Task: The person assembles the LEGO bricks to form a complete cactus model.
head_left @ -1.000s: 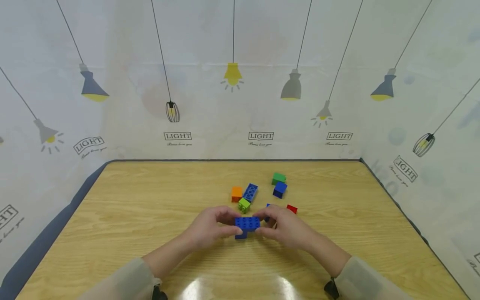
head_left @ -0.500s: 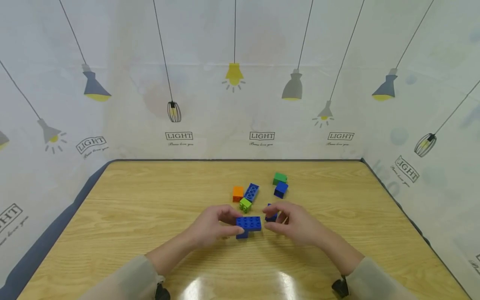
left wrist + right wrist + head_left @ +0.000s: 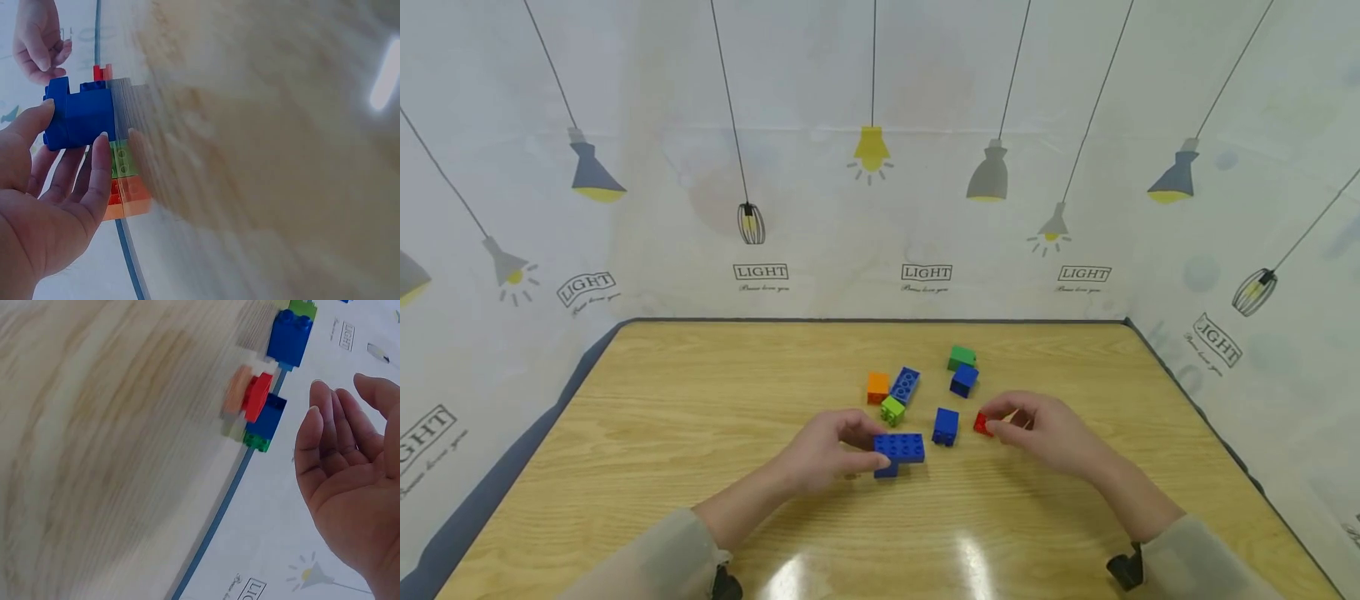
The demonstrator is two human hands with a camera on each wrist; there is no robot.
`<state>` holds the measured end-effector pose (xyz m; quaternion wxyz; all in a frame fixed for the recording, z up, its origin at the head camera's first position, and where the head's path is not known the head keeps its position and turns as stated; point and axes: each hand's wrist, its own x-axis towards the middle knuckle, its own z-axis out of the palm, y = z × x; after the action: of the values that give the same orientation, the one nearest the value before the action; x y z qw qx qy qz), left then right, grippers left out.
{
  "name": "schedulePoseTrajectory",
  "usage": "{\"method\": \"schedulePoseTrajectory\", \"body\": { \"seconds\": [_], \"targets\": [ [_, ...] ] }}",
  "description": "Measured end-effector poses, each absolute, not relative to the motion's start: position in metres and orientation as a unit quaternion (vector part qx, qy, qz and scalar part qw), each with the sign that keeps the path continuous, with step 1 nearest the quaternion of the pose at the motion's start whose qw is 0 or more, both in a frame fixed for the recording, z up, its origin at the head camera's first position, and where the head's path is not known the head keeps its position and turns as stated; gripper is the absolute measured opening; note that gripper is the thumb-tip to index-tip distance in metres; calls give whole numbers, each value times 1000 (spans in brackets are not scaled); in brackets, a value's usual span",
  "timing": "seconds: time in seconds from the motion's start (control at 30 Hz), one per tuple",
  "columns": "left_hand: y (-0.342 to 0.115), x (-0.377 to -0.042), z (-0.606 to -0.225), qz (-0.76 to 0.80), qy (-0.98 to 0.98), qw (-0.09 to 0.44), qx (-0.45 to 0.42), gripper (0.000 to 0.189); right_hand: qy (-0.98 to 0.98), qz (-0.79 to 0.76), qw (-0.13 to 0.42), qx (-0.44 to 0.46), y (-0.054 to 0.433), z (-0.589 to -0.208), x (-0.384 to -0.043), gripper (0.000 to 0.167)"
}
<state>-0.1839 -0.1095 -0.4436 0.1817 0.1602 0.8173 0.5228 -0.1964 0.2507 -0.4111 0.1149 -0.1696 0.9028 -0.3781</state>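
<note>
- the stacked blue toy bricks [image 3: 908, 447] are pinched between the thumb and fingers of the left hand [image 3: 831, 454].
- the red toy brick [image 3: 981, 423] is seen on the wooden table [image 3: 700, 400], right of a single blue brick [image 3: 946, 423].
- the right hand [image 3: 1052, 429] is held beside the red one, thumb parted from curved fingers, nothing gripped.
- the red brick could be nudged away if pinched off-centre.
- the stack could be loosened if its overhanging right end is pressed.
</note>
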Motion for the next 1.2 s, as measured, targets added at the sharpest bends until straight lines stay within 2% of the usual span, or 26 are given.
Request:
{"method": "schedulePoseTrajectory", "body": {
  "seconds": [0.53,0.63,0.93,1.2],
  "targets": [
    [-111,-184,-442,526,815,184,157,29,917,-349,131,-144,261,-419,-210,29],
    [-111,-184,-442,525,816,186,155,28,916,-347,145,-142,260,-422,-215,34],
    [-111,-182,-441,531,813,186,150,28,909,-344,199,-128,259,-431,-226,63],
    [-109,-183,-442,528,815,189,146,28,911,-318,215,-148,257,-433,-229,62]
  ]
}}
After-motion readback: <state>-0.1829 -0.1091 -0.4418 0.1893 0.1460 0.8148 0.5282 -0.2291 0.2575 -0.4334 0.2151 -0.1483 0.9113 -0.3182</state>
